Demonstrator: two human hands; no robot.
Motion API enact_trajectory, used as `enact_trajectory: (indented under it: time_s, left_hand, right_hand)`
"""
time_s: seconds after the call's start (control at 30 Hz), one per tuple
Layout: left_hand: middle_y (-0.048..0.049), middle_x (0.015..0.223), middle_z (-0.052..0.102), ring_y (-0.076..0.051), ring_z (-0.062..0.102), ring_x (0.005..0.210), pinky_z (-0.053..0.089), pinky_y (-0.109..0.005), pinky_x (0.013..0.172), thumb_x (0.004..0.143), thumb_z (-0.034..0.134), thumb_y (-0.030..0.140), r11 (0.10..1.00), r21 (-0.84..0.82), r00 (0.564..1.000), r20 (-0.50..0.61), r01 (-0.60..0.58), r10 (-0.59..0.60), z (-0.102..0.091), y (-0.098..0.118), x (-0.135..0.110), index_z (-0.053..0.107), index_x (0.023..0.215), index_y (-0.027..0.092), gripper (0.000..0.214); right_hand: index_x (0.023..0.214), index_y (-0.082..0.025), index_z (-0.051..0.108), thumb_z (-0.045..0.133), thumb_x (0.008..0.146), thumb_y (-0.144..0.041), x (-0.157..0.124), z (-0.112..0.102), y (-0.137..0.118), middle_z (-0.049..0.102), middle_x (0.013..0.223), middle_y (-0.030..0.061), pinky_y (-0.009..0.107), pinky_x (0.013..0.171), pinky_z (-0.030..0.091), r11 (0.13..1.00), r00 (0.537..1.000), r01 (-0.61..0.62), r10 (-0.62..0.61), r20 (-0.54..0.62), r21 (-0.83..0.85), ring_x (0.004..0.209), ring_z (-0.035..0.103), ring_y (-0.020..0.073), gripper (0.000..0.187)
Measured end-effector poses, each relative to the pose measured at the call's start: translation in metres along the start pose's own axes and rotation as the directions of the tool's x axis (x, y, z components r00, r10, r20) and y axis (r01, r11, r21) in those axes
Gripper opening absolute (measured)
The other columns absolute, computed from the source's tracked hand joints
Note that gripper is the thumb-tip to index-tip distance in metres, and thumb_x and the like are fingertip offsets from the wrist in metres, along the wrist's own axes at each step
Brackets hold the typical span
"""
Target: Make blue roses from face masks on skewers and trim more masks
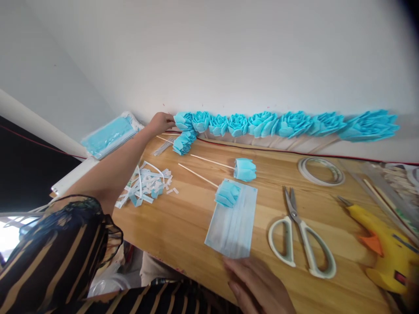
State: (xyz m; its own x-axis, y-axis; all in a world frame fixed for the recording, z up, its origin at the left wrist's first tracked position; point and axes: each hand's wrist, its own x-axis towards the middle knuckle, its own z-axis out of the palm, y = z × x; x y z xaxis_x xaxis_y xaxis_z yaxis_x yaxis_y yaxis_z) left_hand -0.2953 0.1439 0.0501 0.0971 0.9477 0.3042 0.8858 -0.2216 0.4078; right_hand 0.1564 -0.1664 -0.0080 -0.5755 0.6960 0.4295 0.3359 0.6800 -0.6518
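Two hands (160, 123) (260, 283), left partly hidden, right cropped

A row of flowers (238, 125) is set along the far wall (229, 52). On the surface (163, 222), scraps (150, 185) are heaped left of a mask sheet (232, 231) partly overlain by one flower (227, 194); scissors (295, 216) are placed right of it, a tape roll (322, 181) beyond, a glue gun (382, 235) farther right.

The tabletop (183, 218) was smooth wood, the scissor blades (291, 207) at four o'clock shiny metal, the flowers (262, 124) towards two matt, clothlike.
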Motion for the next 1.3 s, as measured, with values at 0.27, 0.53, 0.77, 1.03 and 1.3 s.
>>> enact_trajectory:
  time_s: [0.27,0.53,0.77,1.03,1.3]
  left_hand:
    - [-0.0022,0.062,0.069,-0.016,0.058,0.061,0.038,-0.024,0.061,0.070,0.060,0.034,0.996,0.089,0.999,0.033,0.007,-0.010,-0.003,0.004,0.003,0.078,0.080,0.012,0.031]
    - [-0.0038,0.068,0.072,-0.018,0.061,0.065,0.040,-0.024,0.064,0.072,0.060,0.033,0.994,0.106,1.000,-0.006,0.019,-0.018,-0.002,0.002,-0.007,0.080,0.087,0.014,0.031]
    - [-0.0052,0.078,0.075,-0.021,0.064,0.075,0.044,-0.027,0.072,0.073,0.064,0.029,0.994,0.093,0.996,-0.074,0.062,-0.055,-0.001,0.011,-0.013,0.080,0.090,0.016,0.027]
    - [-0.0090,0.101,0.077,-0.021,0.068,0.088,0.049,-0.033,0.090,0.088,0.044,0.020,0.992,-0.004,0.897,-0.425,0.127,-0.116,-0.023,0.066,-0.047,0.076,0.115,0.016,0.042]
    - [-0.0089,0.106,0.078,-0.025,0.071,0.096,0.050,-0.030,0.081,0.090,0.056,0.031,0.931,0.070,0.921,0.195,-0.357,0.338,0.033,0.187,-0.095,0.079,0.104,0.018,0.030]
  right_hand:
    - [0.133,-0.025,0.060,0.058,0.097,-0.023,-0.001,0.001,-0.001,0.079,0.105,0.0055,0.029,0.076,0.063,1.000,1.000,-0.004,0.004,0.006,-0.005,0.090,0.076,0.0208,0.036]
    - [0.124,-0.023,0.063,0.054,0.099,-0.023,0.008,-0.001,-0.007,0.078,0.097,0.0047,0.027,0.073,0.061,1.000,0.999,0.004,-0.004,-0.035,-0.008,0.083,0.075,0.0185,0.026]
    - [0.124,-0.023,0.062,0.053,0.101,-0.024,0.005,0.003,-0.008,0.078,0.100,0.0047,0.027,0.075,0.061,1.000,0.998,0.007,-0.008,-0.066,-0.019,0.086,0.075,0.0178,0.025]
    - [0.117,-0.023,0.068,0.055,0.099,-0.021,0.004,0.006,-0.015,0.078,0.099,0.0061,0.034,0.075,0.061,0.995,0.993,-0.100,0.101,-0.062,0.025,0.087,0.074,0.0202,0.023]
    - [0.118,-0.020,0.068,0.055,0.099,-0.018,0.002,0.010,-0.016,0.077,0.102,0.0074,0.036,0.080,0.059,0.996,0.995,-0.091,0.091,-0.037,0.008,0.092,0.072,0.0208,0.024]
